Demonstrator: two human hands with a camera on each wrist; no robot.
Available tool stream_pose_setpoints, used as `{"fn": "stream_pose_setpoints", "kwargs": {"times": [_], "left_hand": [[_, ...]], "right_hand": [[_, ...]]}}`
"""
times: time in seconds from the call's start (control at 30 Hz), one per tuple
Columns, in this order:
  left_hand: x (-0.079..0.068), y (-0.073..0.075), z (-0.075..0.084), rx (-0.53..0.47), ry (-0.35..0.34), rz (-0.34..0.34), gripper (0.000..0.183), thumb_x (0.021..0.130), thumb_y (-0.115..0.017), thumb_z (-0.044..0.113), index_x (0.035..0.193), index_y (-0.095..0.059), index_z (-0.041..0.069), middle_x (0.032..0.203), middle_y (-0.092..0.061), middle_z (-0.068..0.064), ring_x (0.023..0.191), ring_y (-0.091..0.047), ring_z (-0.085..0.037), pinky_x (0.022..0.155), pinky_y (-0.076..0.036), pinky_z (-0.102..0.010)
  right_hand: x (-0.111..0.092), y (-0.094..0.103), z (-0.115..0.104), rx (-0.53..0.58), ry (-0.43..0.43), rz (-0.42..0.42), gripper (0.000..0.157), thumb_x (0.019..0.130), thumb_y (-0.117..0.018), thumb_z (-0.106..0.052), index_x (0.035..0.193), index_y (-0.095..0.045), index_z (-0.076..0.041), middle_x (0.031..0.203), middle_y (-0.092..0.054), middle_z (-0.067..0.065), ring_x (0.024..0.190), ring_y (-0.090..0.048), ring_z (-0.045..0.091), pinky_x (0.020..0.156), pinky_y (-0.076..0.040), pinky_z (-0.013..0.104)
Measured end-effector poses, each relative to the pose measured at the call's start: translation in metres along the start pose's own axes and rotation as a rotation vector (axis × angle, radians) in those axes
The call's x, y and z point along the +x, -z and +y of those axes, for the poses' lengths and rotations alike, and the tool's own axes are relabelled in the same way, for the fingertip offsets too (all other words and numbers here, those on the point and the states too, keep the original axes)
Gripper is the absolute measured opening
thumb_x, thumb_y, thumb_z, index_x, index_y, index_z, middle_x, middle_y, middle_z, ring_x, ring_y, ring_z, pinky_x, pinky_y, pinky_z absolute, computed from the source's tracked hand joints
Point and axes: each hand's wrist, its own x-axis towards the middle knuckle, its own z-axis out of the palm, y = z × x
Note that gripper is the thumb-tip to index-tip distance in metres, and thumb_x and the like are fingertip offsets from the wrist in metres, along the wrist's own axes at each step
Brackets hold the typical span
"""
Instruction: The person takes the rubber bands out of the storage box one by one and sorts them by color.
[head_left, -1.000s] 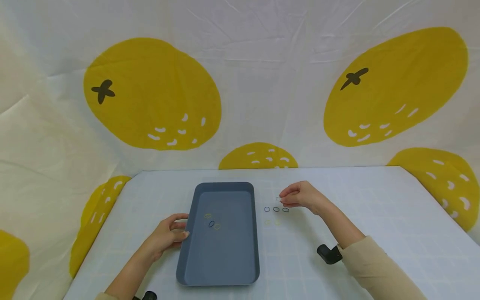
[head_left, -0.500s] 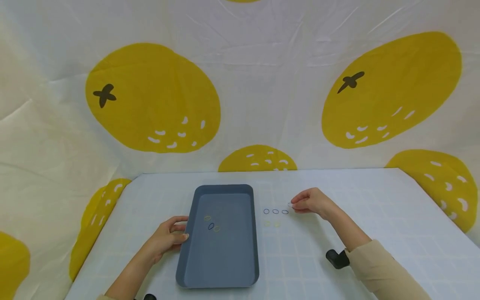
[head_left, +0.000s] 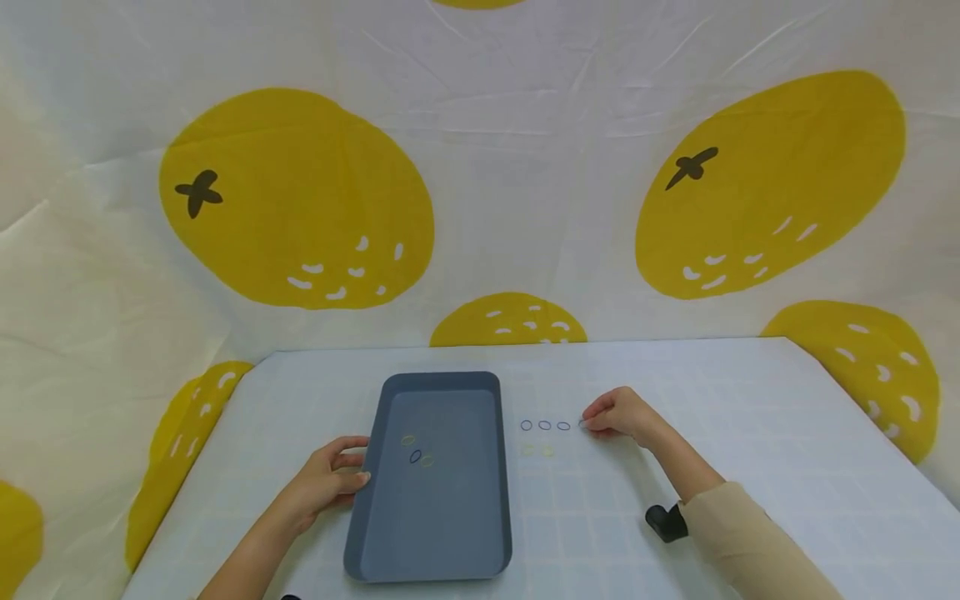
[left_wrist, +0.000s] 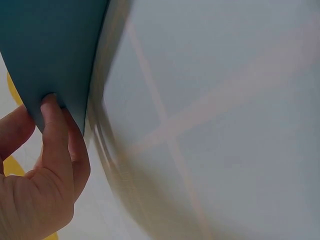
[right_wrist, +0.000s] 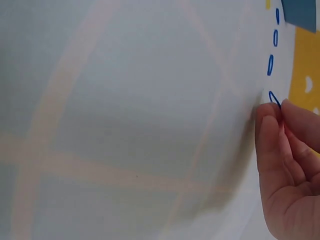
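My right hand (head_left: 621,415) pinches a blue rubber band (right_wrist: 273,98) between thumb and fingertips, low over the table. The held band lines up at the right end of a row of blue rubber bands (head_left: 545,425). Nearer me lie two yellow rubber bands (head_left: 548,451), faint against the cloth. My left hand (head_left: 327,479) grips the left side of a blue-grey tray (head_left: 429,533), its thumb and fingers at the wall in the left wrist view. Inside the tray lie a blue rubber band (head_left: 416,456) and two yellow rubber bands (head_left: 408,440).
A pale checked cloth covers the table (head_left: 720,392). Behind it hangs a white curtain (head_left: 525,192) printed with big yellow fruit. A black wrist device (head_left: 666,523) sits under the right sleeve, close above the table.
My right hand moved right, then down toward the table, carrying the blue rubber band to the end of the blue row. The left hand stays at the tray. The head view shifted slightly.
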Motion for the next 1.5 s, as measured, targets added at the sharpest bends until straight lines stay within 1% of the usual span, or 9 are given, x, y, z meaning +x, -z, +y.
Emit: {"fn": "stream_pose_setpoints", "kwargs": {"times": [0.23, 0.4, 0.67, 0.9, 1.0, 1.33, 1.5], "left_hand": [[0.0005, -0.0009, -0.0004, -0.007, 0.003, 0.001, 0.058, 0.082, -0.062, -0.006, 0.134, -0.037, -0.005, 0.119, -0.052, -0.026, 0.087, -0.061, -0.023, 0.068, -0.05, -0.037], [0.0016, -0.0011, 0.0001, -0.004, 0.011, 0.005, 0.058, 0.082, -0.062, -0.006, 0.134, -0.037, -0.004, 0.119, -0.052, -0.026, 0.087, -0.061, -0.023, 0.068, -0.05, -0.037], [0.0021, -0.0014, 0.0006, -0.004, 0.016, 0.016, 0.058, 0.081, -0.062, -0.007, 0.134, -0.038, -0.004, 0.118, -0.053, -0.026, 0.086, -0.062, -0.023, 0.068, -0.051, -0.037], [0.0008, -0.0007, -0.001, -0.005, 0.007, -0.001, 0.058, 0.081, -0.062, -0.006, 0.134, -0.037, -0.004, 0.118, -0.053, -0.025, 0.087, -0.062, -0.023, 0.068, -0.051, -0.037], [0.0001, -0.0005, -0.0012, -0.006, 0.004, -0.007, 0.058, 0.082, -0.062, -0.006, 0.134, -0.037, -0.005, 0.118, -0.053, -0.025, 0.087, -0.062, -0.023, 0.068, -0.05, -0.037], [0.0009, -0.0007, -0.001, -0.003, 0.013, -0.003, 0.059, 0.081, -0.062, -0.006, 0.135, -0.037, -0.004, 0.117, -0.054, -0.024, 0.087, -0.062, -0.023, 0.068, -0.051, -0.037], [0.0016, -0.0004, -0.0002, 0.0, 0.016, 0.005, 0.059, 0.081, -0.062, -0.006, 0.134, -0.038, -0.004, 0.117, -0.054, -0.024, 0.085, -0.061, -0.022, 0.067, -0.051, -0.036]], "right_hand": [[0.0027, -0.0003, 0.0009, -0.047, -0.028, 0.017, 0.014, 0.079, -0.069, 0.003, 0.091, -0.066, 0.009, 0.077, -0.065, 0.006, 0.062, -0.059, 0.013, 0.062, -0.052, 0.027], [0.0038, -0.0003, -0.0004, -0.05, -0.046, 0.016, 0.013, 0.08, -0.068, 0.003, 0.091, -0.066, 0.009, 0.077, -0.065, 0.006, 0.062, -0.059, 0.013, 0.063, -0.052, 0.027], [0.0056, -0.001, -0.0026, -0.053, -0.037, 0.005, 0.012, 0.081, -0.066, 0.004, 0.092, -0.066, 0.009, 0.08, -0.066, 0.008, 0.065, -0.059, 0.014, 0.065, -0.053, 0.028], [0.006, -0.0052, -0.0025, -0.062, -0.046, 0.015, 0.009, 0.081, -0.066, 0.005, 0.09, -0.067, 0.008, 0.079, -0.065, 0.008, 0.064, -0.059, 0.014, 0.063, -0.052, 0.028], [0.0051, -0.0062, -0.0039, -0.084, -0.032, 0.008, 0.009, 0.081, -0.066, 0.005, 0.09, -0.066, 0.009, 0.08, -0.065, 0.009, 0.063, -0.058, 0.014, 0.063, -0.052, 0.028], [0.0089, -0.0066, -0.0041, -0.143, -0.047, 0.022, 0.006, 0.079, -0.07, 0.002, 0.085, -0.068, 0.004, 0.076, -0.063, 0.007, 0.062, -0.055, 0.014, 0.059, -0.049, 0.025], [0.0082, -0.0043, -0.0043, -0.157, -0.018, 0.002, 0.007, 0.079, -0.07, 0.001, 0.085, -0.068, 0.005, 0.075, -0.063, 0.006, 0.062, -0.055, 0.014, 0.059, -0.048, 0.025]]}}
